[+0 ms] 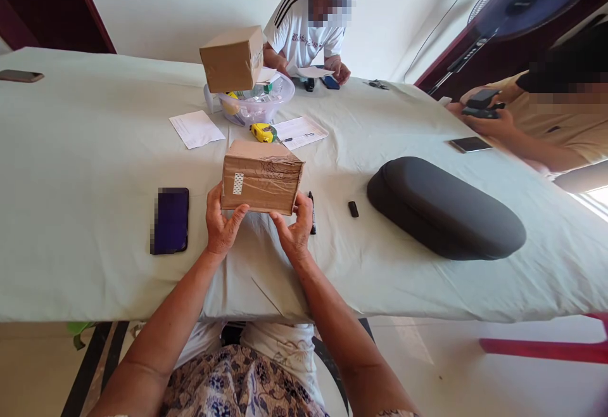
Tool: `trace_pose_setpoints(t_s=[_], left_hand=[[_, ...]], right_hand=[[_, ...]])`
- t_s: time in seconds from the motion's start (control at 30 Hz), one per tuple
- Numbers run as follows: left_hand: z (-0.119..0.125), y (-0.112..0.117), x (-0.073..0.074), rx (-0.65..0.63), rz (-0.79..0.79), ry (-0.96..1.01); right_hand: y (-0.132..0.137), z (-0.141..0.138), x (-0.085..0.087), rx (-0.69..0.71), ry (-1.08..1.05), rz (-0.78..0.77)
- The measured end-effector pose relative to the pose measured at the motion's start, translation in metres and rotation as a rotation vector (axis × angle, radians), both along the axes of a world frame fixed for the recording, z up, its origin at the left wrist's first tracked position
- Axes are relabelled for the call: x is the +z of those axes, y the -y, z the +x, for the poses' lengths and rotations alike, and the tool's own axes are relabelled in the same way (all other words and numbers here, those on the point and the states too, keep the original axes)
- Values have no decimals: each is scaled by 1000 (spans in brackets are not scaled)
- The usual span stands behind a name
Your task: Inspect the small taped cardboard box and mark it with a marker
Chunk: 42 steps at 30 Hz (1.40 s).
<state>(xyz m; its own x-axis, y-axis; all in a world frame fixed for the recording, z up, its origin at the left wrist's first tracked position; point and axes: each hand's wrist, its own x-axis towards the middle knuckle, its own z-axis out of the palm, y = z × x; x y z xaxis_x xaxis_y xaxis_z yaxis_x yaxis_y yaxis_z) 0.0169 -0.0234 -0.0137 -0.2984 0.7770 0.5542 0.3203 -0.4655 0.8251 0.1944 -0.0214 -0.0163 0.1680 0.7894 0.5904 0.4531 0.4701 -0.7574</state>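
Though bulky, cardboard box [261, 179] between opposing fingers [215, 199]

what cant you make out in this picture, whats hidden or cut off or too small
All in the head view:
Most fingers of the left hand and right hand: behind the held cardboard box.
That box's far side: hidden by its near faces.
Some contents of the plastic basin: covered by the upper cardboard box.
Print on the paper sheet left of the basin: too small.
Electric fan: cut off by the top edge.
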Motion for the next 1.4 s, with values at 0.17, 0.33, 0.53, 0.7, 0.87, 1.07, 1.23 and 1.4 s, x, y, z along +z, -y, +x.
trace_pose_setpoints(t_s=[0.17,0.33,0.53,0.7,0.87,1.07,1.23,1.4], left_hand=[[6,3,-1,-1,-81,64],[4,2,0,-14,-107,130],[-10,-1,7,15,-86,108],[-14,0,6,-67,-84,65],[-10,0,1,-219,-55,-2],[-7,4,6,-164,-51,-130],[-6,4,4,43,-139,-108],[6,5,0,216,-199,-156]], right_hand=[[0,-3,0,4,-19,-2],[-1,3,3,111,-56,-16],[-3,6,4,239,-132,-96],[-7,14,2,196,-153,-110],[-7,30,9,40,-183,-28],[-4,31,16,-4,-186,5],[1,16,13,75,18,11],[4,3,7,-33,190,15]])
